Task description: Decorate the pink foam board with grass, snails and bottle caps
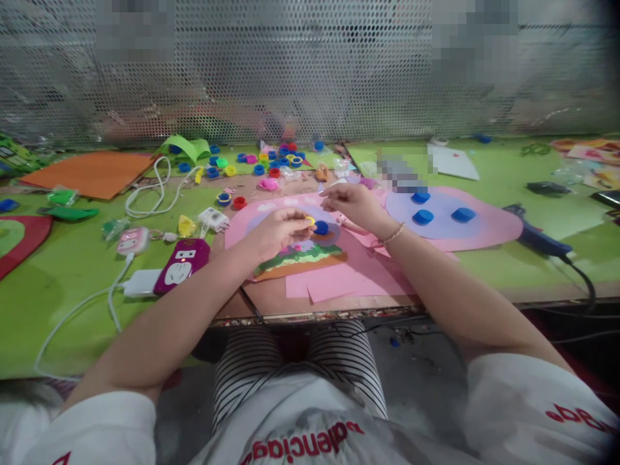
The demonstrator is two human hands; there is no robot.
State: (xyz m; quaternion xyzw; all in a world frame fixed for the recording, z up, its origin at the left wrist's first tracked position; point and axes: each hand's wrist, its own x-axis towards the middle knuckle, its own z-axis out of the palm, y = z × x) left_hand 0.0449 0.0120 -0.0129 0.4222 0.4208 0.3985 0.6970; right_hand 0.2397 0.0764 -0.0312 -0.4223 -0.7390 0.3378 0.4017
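My left hand is closed, its thumb and fingers pinching a small yellow bottle cap. Right beside that cap is a blue cap, over a pink and lilac paper picture with green and orange layered strips. My right hand hovers above the picture's right side, fingers loosely bent and somewhat apart; no object shows in them. Farther right, several blue caps stand on a pink paper shape with a lilac middle.
A dark glue gun with a cable lies on the right. Several loose coloured caps are scattered at the back. On the left are a purple power socket, a white cable and orange sheets. A perforated metal panel stands behind.
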